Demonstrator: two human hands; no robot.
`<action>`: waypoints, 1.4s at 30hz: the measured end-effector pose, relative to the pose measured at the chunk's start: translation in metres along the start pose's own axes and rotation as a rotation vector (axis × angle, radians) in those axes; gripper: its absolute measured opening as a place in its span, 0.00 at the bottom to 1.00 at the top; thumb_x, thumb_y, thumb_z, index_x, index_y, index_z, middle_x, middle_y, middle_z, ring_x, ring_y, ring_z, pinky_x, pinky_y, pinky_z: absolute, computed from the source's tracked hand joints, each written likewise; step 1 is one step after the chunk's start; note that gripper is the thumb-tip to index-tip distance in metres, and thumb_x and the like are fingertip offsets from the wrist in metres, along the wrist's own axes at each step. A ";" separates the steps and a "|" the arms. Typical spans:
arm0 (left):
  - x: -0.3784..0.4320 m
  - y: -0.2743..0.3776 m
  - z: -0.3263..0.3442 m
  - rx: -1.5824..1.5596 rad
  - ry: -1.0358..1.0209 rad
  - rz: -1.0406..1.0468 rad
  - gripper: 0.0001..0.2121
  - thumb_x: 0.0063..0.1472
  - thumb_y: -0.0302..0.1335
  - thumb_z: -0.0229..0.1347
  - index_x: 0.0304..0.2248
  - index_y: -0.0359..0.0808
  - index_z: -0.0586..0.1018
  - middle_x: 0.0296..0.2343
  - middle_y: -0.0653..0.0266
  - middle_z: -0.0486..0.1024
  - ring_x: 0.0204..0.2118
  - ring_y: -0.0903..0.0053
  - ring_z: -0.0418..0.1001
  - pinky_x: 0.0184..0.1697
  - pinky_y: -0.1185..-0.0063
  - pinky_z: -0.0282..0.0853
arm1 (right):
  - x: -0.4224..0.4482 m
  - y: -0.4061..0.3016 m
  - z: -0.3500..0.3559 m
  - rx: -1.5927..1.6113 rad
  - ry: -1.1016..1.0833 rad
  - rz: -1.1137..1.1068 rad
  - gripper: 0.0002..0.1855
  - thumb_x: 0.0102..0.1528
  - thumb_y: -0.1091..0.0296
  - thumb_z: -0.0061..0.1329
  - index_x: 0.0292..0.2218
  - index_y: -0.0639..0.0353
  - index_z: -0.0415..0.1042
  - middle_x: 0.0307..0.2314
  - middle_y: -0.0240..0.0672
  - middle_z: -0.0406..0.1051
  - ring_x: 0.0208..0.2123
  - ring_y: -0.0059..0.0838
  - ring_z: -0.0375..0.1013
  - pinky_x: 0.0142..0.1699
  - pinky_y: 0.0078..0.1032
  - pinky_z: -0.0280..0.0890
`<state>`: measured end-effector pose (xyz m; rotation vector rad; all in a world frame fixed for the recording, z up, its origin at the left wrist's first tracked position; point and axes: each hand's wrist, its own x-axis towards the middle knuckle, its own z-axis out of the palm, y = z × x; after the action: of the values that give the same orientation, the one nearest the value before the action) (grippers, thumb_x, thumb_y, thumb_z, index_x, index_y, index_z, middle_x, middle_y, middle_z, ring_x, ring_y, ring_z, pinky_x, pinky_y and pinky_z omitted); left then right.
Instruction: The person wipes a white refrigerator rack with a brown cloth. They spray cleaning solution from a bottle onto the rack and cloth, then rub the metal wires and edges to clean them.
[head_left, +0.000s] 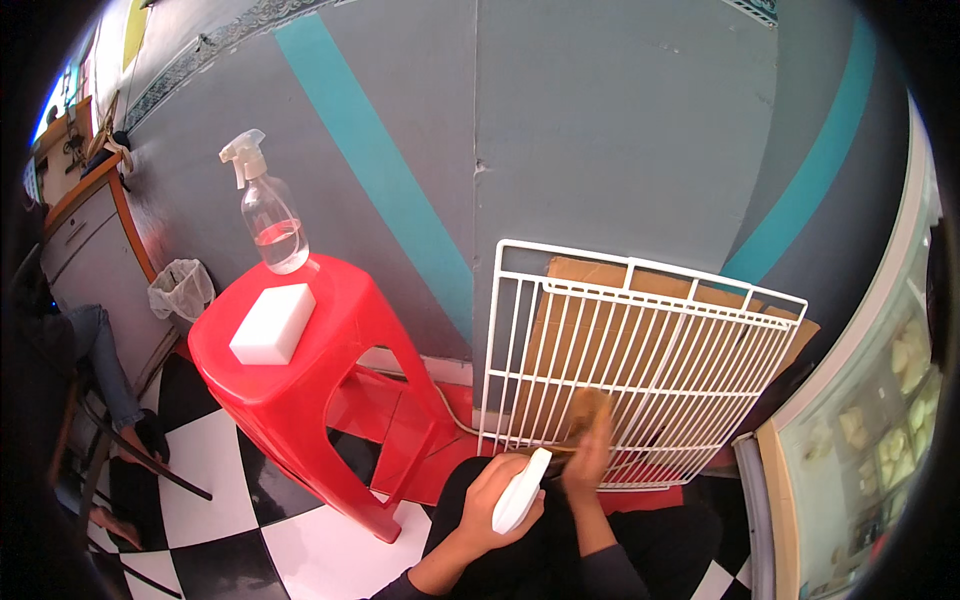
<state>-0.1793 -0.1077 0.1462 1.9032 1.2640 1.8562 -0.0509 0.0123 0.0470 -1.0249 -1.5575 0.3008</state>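
Observation:
My left hand (486, 501) is wrapped around a slim white object (523, 491) with a smooth, tapered face, held above my lap. Beside it, my right hand (589, 457) is blurred and raised, its fingers against a brown item (589, 412). The blur hides what that item is and whether the fingers close on it. On the red plastic stool (352, 300) to my left lies a white rectangular sponge block (274, 324). Behind the block stands a clear spray bottle (276, 225), partly filled with clear liquid.
A white wire shelf rack (637, 390) leans at the grey wall (615, 135), with cardboard (585, 330) behind it. A glass-fronted case (862, 450) borders the right. At left are a lined waste bin (182, 289), a cabinet (97, 247) and a seated person's legs (105, 360).

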 end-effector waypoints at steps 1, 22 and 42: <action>-0.001 0.001 0.000 0.001 -0.012 -0.002 0.18 0.45 0.19 0.58 0.38 0.29 0.71 0.31 0.54 0.72 0.32 0.63 0.72 0.37 0.76 0.68 | 0.001 0.003 -0.013 0.032 0.057 0.151 0.24 0.59 0.71 0.31 0.55 0.72 0.53 0.53 0.53 0.55 0.57 0.48 0.53 0.60 0.36 0.47; 0.006 0.015 -0.007 -0.227 -0.196 -0.085 0.18 0.43 0.17 0.54 0.39 0.29 0.73 0.29 0.58 0.72 0.33 0.67 0.71 0.38 0.75 0.67 | 0.021 -0.088 -0.110 0.475 -0.125 0.180 0.04 0.56 0.73 0.43 0.34 0.63 0.64 0.33 0.35 0.66 0.35 0.22 0.65 0.41 0.21 0.61; 0.040 0.036 0.032 -0.893 -0.625 -0.376 0.26 0.47 0.18 0.49 0.50 0.29 0.66 0.40 0.57 0.69 0.41 0.73 0.73 0.37 0.82 0.67 | 0.097 -0.110 -0.183 0.093 -0.045 -0.166 0.08 0.47 0.78 0.53 0.32 0.61 0.77 0.21 0.32 0.67 0.23 0.19 0.66 0.27 0.17 0.58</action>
<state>-0.1419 -0.0902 0.1930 1.4120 0.4149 1.1603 0.0719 -0.0429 0.2388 -0.8165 -1.6426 0.2801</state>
